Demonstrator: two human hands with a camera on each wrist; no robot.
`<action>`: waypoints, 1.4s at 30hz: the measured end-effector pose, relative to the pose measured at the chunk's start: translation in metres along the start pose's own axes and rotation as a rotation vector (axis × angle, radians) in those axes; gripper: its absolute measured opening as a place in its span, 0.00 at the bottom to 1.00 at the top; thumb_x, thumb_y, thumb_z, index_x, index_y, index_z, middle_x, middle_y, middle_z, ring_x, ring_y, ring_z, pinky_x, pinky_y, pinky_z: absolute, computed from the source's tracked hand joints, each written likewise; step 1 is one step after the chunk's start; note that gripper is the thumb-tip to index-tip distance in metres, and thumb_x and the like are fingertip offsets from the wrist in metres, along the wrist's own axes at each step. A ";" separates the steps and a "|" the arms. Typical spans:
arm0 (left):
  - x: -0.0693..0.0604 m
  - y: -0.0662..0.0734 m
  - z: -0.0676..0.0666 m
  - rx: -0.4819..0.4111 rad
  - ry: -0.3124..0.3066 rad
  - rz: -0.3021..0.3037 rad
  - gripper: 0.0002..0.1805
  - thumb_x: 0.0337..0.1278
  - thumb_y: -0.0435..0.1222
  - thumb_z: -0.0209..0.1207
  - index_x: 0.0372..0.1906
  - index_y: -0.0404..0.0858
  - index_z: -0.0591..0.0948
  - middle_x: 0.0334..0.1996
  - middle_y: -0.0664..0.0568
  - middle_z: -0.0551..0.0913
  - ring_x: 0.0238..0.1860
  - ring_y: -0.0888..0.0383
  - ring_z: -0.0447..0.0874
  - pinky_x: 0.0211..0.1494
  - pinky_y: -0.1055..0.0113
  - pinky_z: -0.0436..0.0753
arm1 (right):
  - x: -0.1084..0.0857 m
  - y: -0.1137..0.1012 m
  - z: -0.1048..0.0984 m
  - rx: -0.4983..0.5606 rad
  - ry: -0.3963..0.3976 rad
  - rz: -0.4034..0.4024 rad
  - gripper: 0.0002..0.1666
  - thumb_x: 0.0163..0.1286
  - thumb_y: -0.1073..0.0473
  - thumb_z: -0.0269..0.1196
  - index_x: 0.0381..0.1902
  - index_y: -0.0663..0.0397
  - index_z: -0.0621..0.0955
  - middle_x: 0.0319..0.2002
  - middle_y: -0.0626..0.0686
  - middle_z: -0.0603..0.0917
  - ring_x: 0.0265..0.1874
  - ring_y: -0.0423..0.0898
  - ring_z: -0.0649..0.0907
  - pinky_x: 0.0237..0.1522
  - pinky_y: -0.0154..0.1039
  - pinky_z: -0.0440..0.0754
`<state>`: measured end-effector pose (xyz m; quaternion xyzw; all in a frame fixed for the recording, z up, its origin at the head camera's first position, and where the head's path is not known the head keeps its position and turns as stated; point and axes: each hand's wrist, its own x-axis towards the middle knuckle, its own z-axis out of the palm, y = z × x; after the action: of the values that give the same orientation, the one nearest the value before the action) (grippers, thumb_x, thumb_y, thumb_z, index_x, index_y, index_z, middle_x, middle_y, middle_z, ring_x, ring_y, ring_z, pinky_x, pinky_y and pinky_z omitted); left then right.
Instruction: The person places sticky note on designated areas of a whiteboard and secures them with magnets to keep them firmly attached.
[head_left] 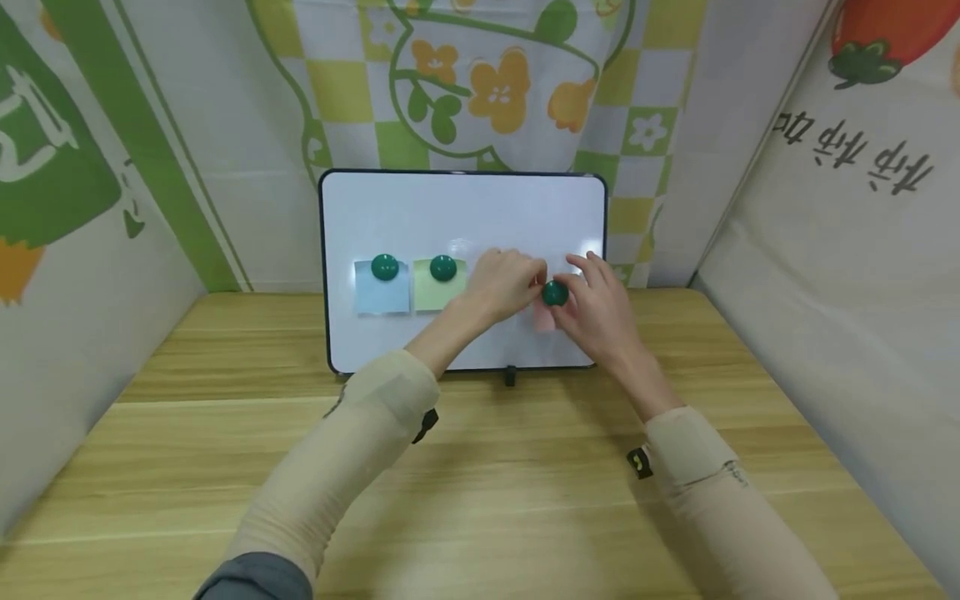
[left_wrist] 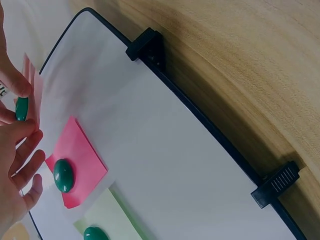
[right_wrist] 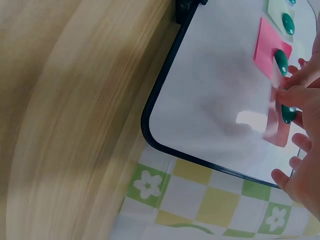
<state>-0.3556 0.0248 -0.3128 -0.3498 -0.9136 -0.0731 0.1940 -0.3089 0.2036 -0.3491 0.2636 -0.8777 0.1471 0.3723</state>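
Note:
A pale pink sticky note (head_left: 543, 317) is at the right part of a whiteboard (head_left: 465, 217). My left hand (head_left: 504, 285) pinches its edge. Right beside it, my right hand (head_left: 600, 315) holds a round green magnet (head_left: 555, 293) between thumb and finger, over the note; its other fingers are spread. In the right wrist view the magnet (right_wrist: 288, 114) shows against the pale note (right_wrist: 278, 131). A bright pink note (left_wrist: 80, 165) under another green magnet (left_wrist: 63, 175) lies beside them, hidden behind my left hand in the head view.
Farther left on the board are a green note (head_left: 429, 296) and a blue note (head_left: 382, 296), each with a green magnet on it. Black clips (left_wrist: 276, 184) grip the board's lower edge. The board stands on a wooden table (head_left: 480, 500) before a patterned cloth (head_left: 337, 92).

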 end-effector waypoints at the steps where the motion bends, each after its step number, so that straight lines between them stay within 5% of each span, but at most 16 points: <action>1: 0.001 0.000 0.000 0.001 0.000 -0.006 0.07 0.66 0.41 0.61 0.41 0.46 0.86 0.32 0.56 0.89 0.32 0.59 0.83 0.37 0.66 0.79 | 0.001 0.000 0.001 -0.008 -0.002 0.006 0.18 0.59 0.61 0.72 0.46 0.64 0.84 0.60 0.66 0.79 0.65 0.68 0.72 0.69 0.59 0.68; 12: 0.009 -0.010 0.005 0.018 0.021 -0.079 0.08 0.66 0.42 0.60 0.42 0.46 0.86 0.37 0.55 0.89 0.38 0.55 0.85 0.47 0.60 0.79 | 0.011 0.003 0.013 -0.031 -0.032 0.074 0.19 0.60 0.59 0.72 0.47 0.63 0.84 0.61 0.65 0.78 0.66 0.65 0.72 0.68 0.60 0.70; 42: 0.028 -0.010 0.007 0.192 0.066 -0.130 0.10 0.67 0.46 0.58 0.44 0.49 0.86 0.39 0.54 0.89 0.41 0.52 0.82 0.50 0.57 0.73 | 0.027 0.015 0.020 -0.099 -0.045 0.208 0.21 0.62 0.58 0.70 0.51 0.61 0.82 0.64 0.62 0.76 0.69 0.62 0.69 0.68 0.61 0.69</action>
<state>-0.3836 0.0358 -0.3075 -0.2669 -0.9303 -0.0092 0.2515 -0.3453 0.1972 -0.3441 0.1557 -0.9145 0.1355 0.3479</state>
